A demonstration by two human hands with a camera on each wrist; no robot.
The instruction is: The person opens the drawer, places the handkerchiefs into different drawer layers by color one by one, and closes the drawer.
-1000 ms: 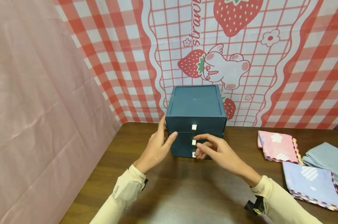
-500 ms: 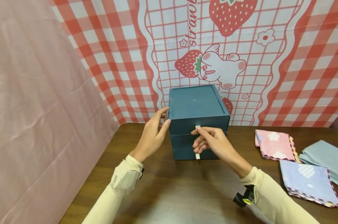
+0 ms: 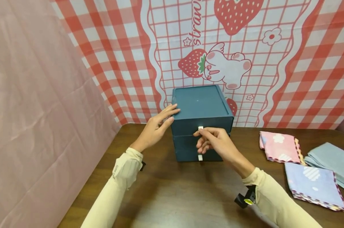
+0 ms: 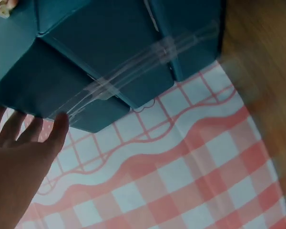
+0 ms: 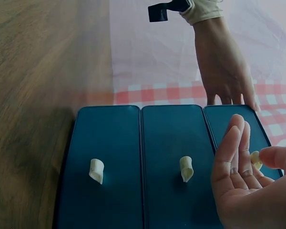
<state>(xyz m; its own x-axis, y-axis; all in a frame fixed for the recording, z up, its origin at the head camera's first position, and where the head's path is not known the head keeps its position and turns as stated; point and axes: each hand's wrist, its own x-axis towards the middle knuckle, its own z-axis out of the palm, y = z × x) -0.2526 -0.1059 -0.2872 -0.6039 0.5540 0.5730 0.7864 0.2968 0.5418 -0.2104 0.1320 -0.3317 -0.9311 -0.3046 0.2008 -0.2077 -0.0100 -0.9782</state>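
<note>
A dark blue three-drawer box [image 3: 199, 99] stands on the table against the cloth backdrop. My right hand [image 3: 219, 142] pinches the small white pull tab [image 5: 256, 160] of the top drawer between thumb and index finger, with its other fingers held away from the drawer front. The middle and bottom drawers carry like pull tabs, the middle one [image 5: 186, 168] and the bottom one [image 5: 96, 171] in the right wrist view. My left hand [image 3: 155, 129] lies at the box's upper left edge, fingers extended over the top. In the left wrist view, clear tape [image 4: 105, 88] runs along the box's side.
To the right on the wooden table [image 3: 183, 196] lie a folded pink cloth [image 3: 280, 147], a folded lavender cloth [image 3: 314, 185] and a folded light blue cloth [image 3: 333, 161]. A strawberry-print checked cloth [image 3: 126, 57] hangs behind, and a pink cloth [image 3: 41, 110] at left.
My right hand has risen from near the middle pull tab to the top one and pinches it. My left hand has shifted from the box's side up onto its top edge. The box has turned slightly.
</note>
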